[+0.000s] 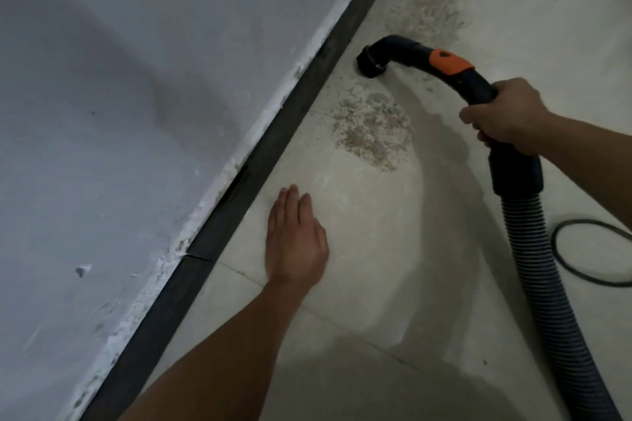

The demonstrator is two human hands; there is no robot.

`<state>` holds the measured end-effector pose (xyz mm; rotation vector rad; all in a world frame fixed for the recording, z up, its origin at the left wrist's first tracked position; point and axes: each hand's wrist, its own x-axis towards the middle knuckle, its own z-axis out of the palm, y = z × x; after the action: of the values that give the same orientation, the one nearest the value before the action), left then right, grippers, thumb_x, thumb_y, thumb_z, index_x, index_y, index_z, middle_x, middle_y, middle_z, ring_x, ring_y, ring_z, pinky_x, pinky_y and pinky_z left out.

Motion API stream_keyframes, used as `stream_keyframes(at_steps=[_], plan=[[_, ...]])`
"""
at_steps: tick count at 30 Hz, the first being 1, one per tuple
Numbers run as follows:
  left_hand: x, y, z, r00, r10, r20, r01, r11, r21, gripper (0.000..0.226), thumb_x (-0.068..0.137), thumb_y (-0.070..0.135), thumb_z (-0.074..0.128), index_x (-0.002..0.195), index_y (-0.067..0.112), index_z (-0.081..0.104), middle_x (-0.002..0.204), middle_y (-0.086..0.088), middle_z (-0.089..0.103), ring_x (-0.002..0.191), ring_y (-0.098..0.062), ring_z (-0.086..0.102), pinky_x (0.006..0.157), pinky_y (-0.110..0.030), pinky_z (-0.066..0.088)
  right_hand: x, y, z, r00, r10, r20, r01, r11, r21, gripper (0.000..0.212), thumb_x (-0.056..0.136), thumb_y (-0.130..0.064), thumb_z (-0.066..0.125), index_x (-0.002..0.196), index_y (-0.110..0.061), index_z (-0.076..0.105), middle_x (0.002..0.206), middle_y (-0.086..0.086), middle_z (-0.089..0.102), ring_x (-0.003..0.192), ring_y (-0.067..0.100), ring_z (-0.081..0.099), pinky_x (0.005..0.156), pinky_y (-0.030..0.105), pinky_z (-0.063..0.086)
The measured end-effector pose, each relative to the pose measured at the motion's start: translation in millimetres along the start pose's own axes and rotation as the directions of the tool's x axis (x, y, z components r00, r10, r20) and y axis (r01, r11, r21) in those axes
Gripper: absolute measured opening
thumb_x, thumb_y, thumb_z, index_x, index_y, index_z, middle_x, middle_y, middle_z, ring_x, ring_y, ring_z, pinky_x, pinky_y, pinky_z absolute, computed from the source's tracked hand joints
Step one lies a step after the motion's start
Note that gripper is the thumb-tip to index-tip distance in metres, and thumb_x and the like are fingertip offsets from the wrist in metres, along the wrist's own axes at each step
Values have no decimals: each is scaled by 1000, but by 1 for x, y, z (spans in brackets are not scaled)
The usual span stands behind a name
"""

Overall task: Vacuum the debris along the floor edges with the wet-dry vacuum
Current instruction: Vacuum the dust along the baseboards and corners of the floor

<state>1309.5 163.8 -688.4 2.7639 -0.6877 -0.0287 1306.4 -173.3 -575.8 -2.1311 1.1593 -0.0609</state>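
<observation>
A pale concrete floor meets a grey wall along a dark baseboard. The vacuum's curved black nozzle tube sits mouth-down at the floor, near the baseboard, between two patches of gritty debris. The right hand is wrapped round the tube's rear grip, just above the ribbed hose. The rigid plastic tube looks light and stiff, best steered from that grip; the flexible hose will likely drag. The left hand is flat, fingers straight, on or just over the floor. A black cord loops nearby.

wall grey | baseboard dark (chipped plaster above) | cable black, looped
</observation>
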Motion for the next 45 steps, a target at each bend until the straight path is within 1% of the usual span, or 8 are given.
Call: stream_keyframes(at_steps=[11, 17, 20, 24, 29, 35, 41, 45], plan=[[0, 0, 0, 1000, -7, 10, 7, 1000, 6, 51, 91, 21, 33, 137, 4, 46, 150, -16, 38, 141, -28, 30, 117, -38, 18, -56, -12, 20, 980, -109, 168, 124, 989, -80, 23, 79, -16, 73, 96, -5, 62, 66, 14, 65, 42, 21, 59, 44, 25, 45], [-1, -1, -1, 1000, -5, 23, 5, 1000, 9, 48, 93, 18, 40, 140, 5, 44, 151, -15, 35, 143, -27, 26, 117, -37, 17, -102, -4, 12, 933, -210, 291, 269, 946, -179, 14, 77, -17, 72, 82, -18, 58, 56, 3, 62, 34, 9, 57, 42, 21, 40], [-1, 0, -1, 1000, -8, 15, 9, 1000, -12, 48, 93, 18, 40, 139, 4, 45, 150, -15, 36, 142, -27, 28, 117, -39, 21, -100, -4, 9, 931, -259, 258, 317, 923, -219, 15, 75, -18, 72, 75, -21, 57, 56, 3, 63, 39, 13, 61, 43, 21, 43], [0, 1, -3, 1000, -18, 16, 19, 999, -26, 53, 90, 22, 32, 137, 4, 47, 150, -15, 38, 141, -28, 29, 116, -40, 23, -61, -9, 4, 972, -216, 96, 231, 953, -195, 15, 75, -21, 74, 84, -15, 63, 58, 8, 65, 50, 23, 65, 56, 31, 53], [1, 1, -5, 1000, 3, 2, -3, 1000, -28, 57, 89, 24, 24, 134, 2, 50, 146, -18, 41, 139, -31, 34, 116, -42, 26, -17, -3, -9, 999, -35, -38, 31, 995, -90, 25, 73, -19, 77, 91, -5, 67, 65, 11, 67, 47, 24, 64, 51, 31, 53], [1, -1, -4, 1000, 0, 24, 0, 1000, -13, 53, 91, 23, 30, 137, 3, 47, 149, -17, 38, 141, -30, 30, 116, -40, 22, -36, 10, -18, 997, -52, 61, 58, 992, -108, 15, 74, -11, 76, 80, -5, 64, 57, 12, 62, 30, 14, 54, 32, 22, 42], [0, -2, -3, 1000, 0, 22, 1, 999, -35, 48, 92, 17, 41, 138, 3, 46, 150, -17, 36, 142, -29, 29, 117, -40, 23, -74, 8, -32, 966, -134, 220, 182, 959, -216, 12, 76, -13, 74, 78, -10, 62, 43, 4, 61, 33, 14, 56, 41, 24, 43], [0, -2, -4, 1000, -1, 4, 1, 999, -47, 49, 90, 18, 38, 135, 2, 49, 147, -19, 40, 139, -31, 33, 115, -41, 26, -85, 5, -31, 964, -167, 208, 212, 952, -219, 13, 77, -13, 74, 80, -13, 61, 44, 2, 60, 31, 9, 53, 42, 21, 41]])
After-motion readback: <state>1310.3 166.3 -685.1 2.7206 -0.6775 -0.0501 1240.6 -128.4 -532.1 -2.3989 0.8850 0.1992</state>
